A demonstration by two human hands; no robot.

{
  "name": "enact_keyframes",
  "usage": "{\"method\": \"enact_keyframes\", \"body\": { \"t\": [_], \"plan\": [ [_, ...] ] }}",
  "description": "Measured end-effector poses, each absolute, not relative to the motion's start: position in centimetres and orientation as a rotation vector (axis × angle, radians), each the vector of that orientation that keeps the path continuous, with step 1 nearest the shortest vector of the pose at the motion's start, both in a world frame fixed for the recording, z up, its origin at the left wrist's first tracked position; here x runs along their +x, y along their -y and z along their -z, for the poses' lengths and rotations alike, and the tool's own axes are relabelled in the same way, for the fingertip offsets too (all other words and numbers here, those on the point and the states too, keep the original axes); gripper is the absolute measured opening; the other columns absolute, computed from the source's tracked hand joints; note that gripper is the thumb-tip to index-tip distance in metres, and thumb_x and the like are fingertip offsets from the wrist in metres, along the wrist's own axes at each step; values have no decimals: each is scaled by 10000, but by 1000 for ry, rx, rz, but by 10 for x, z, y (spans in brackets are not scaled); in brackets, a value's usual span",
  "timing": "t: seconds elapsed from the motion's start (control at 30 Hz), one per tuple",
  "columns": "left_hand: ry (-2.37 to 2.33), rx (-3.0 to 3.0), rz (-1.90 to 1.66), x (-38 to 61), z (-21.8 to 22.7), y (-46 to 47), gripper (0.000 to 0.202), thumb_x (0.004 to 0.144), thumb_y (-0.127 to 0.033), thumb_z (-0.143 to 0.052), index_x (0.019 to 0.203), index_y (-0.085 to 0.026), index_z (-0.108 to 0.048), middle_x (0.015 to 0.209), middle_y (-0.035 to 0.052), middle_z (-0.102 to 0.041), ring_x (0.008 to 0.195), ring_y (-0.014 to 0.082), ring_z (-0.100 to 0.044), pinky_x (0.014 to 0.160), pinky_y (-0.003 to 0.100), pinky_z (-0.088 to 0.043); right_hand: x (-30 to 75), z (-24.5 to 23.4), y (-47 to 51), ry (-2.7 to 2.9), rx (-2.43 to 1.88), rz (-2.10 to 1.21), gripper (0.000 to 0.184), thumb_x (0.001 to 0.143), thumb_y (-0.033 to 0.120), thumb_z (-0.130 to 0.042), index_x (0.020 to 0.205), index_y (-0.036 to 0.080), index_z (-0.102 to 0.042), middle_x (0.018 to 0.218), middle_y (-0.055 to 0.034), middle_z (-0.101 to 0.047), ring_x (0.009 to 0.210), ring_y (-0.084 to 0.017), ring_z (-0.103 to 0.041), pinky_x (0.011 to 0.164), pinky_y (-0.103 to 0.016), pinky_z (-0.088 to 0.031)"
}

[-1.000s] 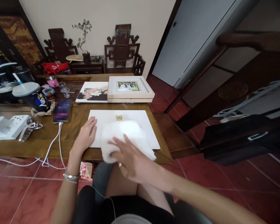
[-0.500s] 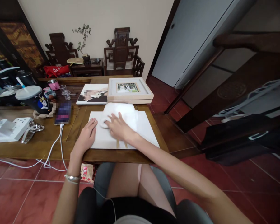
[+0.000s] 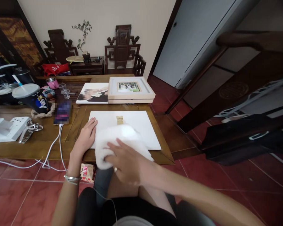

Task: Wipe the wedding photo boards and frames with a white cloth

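Via the head feed, I have the right hand (image 3: 127, 164) on a folded white cloth (image 3: 121, 133) at the near side of a white panel (image 3: 146, 130). Half a second ago the cloth lay across the panel's far part; it has since come nearer, and its near-left end now hangs past the near edge of the counter (image 3: 69, 147). The tan plate with small holes (image 3: 119, 119) on the panel's far half is exposed again.

Right fingers: spread over the cloth, one digit tucked into its fold; I read this as a loose grasp. Left hand (image 3: 86, 135): unclenched, fingers laid on the panel's left edge, same place as earlier; I judge it steadies the panel, which lies flat with no clear shift.

Interpretation: near end of a wiping stroke. Beneath the cloth I cannot tell the surface's condition.

Surroundings, unchanged: light-wood picture frame (image 3: 132, 101) and photo panel (image 3: 97, 99) beyond, side by side; charging phone (image 3: 62, 113) to the left.
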State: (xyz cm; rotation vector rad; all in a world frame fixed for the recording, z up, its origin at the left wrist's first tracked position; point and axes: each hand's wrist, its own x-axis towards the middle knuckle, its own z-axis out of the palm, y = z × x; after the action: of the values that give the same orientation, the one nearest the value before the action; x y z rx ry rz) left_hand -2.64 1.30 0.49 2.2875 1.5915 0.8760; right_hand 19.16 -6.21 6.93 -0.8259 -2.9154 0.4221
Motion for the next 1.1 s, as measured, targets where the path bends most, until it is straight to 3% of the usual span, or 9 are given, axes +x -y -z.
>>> {"method": "enact_keyframes", "body": {
  "t": [0.1, 0.23, 0.43, 0.57, 0.67, 0.87, 0.97, 1.1],
  "plan": [
    [-1595, 2243, -912, -26, -8, -12, 502, 948, -305, -344, 1316, -29, -547, 1431, 203, -492, 1365, 278, -433, 1163, 457, -306, 180, -72, 20, 2850, -1029, -332, 389, 817, 80, -452, 1162, 99, -630, 1167, -202, -650, 1205, -288, -537, 1084, -511, -301],
    [-1546, 2085, -1094, -25, -18, -6, 517, 966, -382, -374, 1390, -107, -484, 1438, 148, -504, 1341, 260, -465, 1153, 444, -316, 160, -66, -35, 2749, -1202, -155, 432, 844, 65, -405, 1238, 74, -583, 1184, -205, -639, 1230, -309, -500, 1077, -530, -284],
    [-1315, 1743, -1343, -25, -24, 1, 553, 1004, -462, -276, 1489, -202, -332, 1498, 88, -442, 1391, 228, -394, 1162, 417, -301, 139, -56, -13, 2790, -1031, -44, 386, 861, 99, -426, 1190, 110, -628, 1312, -191, -562, 1321, -372, -388, 1093, -614, -217],
    [-1389, 1795, -1279, -23, -24, 0, 603, 1007, -492, -140, 1436, -185, -432, 1491, 83, -452, 1390, 224, -396, 1169, 437, -290, 153, -60, 52, 2867, -728, -135, 297, 875, 203, -477, 1075, 153, -691, 1309, -171, -571, 1307, -384, -413, 1088, -619, -247],
    [-1513, 1911, -1136, -21, -25, 0, 628, 1003, -499, -157, 1377, -135, -506, 1450, 109, -500, 1365, 228, -435, 1172, 441, -284, 169, -71, 74, 2920, -667, -342, 306, 838, 234, -525, 1083, 163, -694, 1292, -150, -603, 1286, -366, -450, 1092, -596, -268],
    [-1593, 2086, -952, -19, -21, -5, 634, 995, -480, -215, 1258, -54, -604, 1365, 179, -567, 1334, 260, -475, 1155, 444, -311, 185, -83, 18, 2829, -1112, -399, 364, 808, 111, -461, 1086, 173, -687, 1121, -149, -682, 1083, -267, -616, 1034, -457, -363],
    [-1575, 2121, -1027, -20, -21, -5, 592, 998, -469, -235, 1285, -92, -591, 1376, 156, -564, 1328, 252, -484, 1149, 438, -326, 176, -80, -26, 2743, -1273, -271, 419, 824, 83, -421, 1173, 138, -646, 1131, -184, -671, 1127, -296, -590, 1018, -477, -363],
    [-1433, 2168, -1234, -21, -27, -2, 542, 1005, -452, -266, 1389, -146, -496, 1471, 113, -474, 1393, 219, -394, 1176, 413, -274, 148, -69, -52, 2693, -1265, -178, 421, 831, 61, -402, 1191, 96, -618, 1215, -199, -631, 1249, -346, -477, 1048, -569, -301]
  ]
}}
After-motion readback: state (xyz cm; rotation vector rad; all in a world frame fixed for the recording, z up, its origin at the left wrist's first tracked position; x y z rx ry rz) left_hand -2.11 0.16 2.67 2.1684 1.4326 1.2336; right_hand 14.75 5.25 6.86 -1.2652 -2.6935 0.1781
